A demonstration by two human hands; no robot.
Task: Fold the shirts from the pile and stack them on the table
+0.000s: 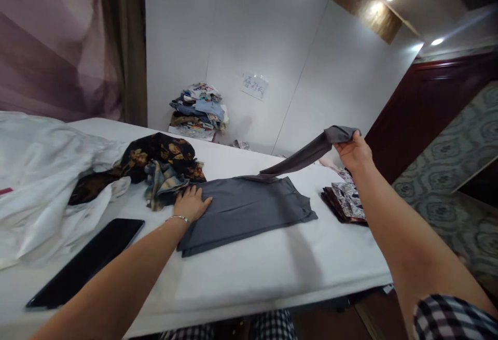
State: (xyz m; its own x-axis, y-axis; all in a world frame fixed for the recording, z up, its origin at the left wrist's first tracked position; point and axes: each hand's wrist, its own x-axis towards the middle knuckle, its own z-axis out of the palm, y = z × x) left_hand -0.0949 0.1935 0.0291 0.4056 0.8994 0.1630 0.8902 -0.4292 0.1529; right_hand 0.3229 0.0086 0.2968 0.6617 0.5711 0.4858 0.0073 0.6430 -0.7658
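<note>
A grey shirt [241,208] lies folded lengthwise on the white-covered table [241,278], its narrower end with a small button towards the right. My left hand [190,204] rests flat on its left end, fingers spread and thumb apart. My right hand [355,151] is raised above the table at the right and pinches the end of a long grey sleeve [307,153]. The sleeve slants up from the shirt's far edge to my fingers. Just beyond my left hand, a crumpled plaid cloth [165,182] touches a dark floral garment [161,153].
White fabric [42,174] is heaped at the left, with a black tablet-like slab [87,262] in front. A pile of clothes [200,107] stands by the white wall. Folded patterned clothes [344,202] lie at the right, partly behind my right forearm. A handwritten paper sign [254,86] hangs on the wall.
</note>
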